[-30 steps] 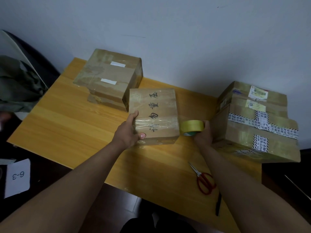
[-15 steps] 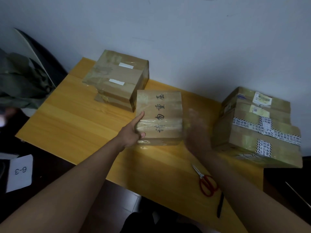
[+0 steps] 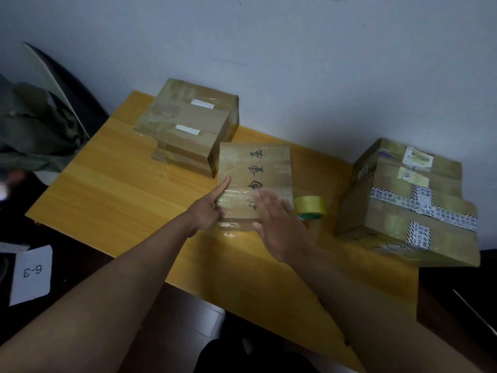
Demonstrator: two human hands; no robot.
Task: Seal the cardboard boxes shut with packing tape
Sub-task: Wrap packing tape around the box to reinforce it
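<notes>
Table: yellow wooden tabletop (image 3: 113,189) under everything.
Box: small brown cardboard box with black writing (image 3: 255,170), between both hands.
Left hand (image 3: 207,211): fingers straight, bracing the box's left edge.
Right hand (image 3: 279,230): flat, fingers spread, over the near right corner; contact blurred.
Tape: yellow tape roll (image 3: 310,207) just right of it, unheld.
Risk: I'd guess rubbing could wrinkle the clear strip, or the wrist knocks the roll away.

- I see a yellow wooden table (image 3: 113,189) set against the wall.
- Far left on it: a stack of taped cardboard boxes (image 3: 188,122).
- At the middle: a small box with black handwriting (image 3: 255,168).
- Just right of that: a yellow tape roll (image 3: 310,207).
- At the right edge: a large box with printed tape (image 3: 408,211).
</notes>
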